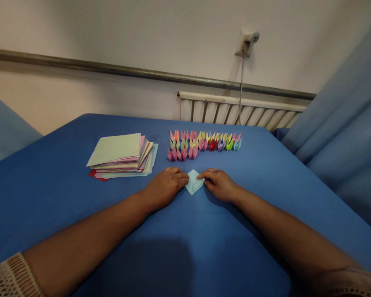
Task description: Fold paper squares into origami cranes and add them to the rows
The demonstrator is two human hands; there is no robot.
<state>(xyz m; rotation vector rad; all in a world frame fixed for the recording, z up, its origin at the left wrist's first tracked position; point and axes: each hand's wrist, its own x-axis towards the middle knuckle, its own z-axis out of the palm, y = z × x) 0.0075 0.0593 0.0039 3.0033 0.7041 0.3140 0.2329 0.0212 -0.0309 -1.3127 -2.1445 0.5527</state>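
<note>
A light blue folded paper (194,182), diamond-shaped, lies on the blue table cover between my hands. My left hand (169,185) grips its left corner with the fingers curled together. At the right corner, my right hand (220,184) pinches the paper, one finger lying over its upper face. Just behind the paper, several small origami cranes (182,154) stand in rows, in pink, red, yellow, green, purple and light blue. To the left is a thick stack of coloured paper sheets (117,150), with a pale green sheet on top.
The table (64,189) has a blue cover and ends at a wall. A metal rail (126,71) runs along the wall above a white slatted bed rail (235,101). A cord hangs from a wall socket (244,43). Blue curtain (340,115) hangs on the right.
</note>
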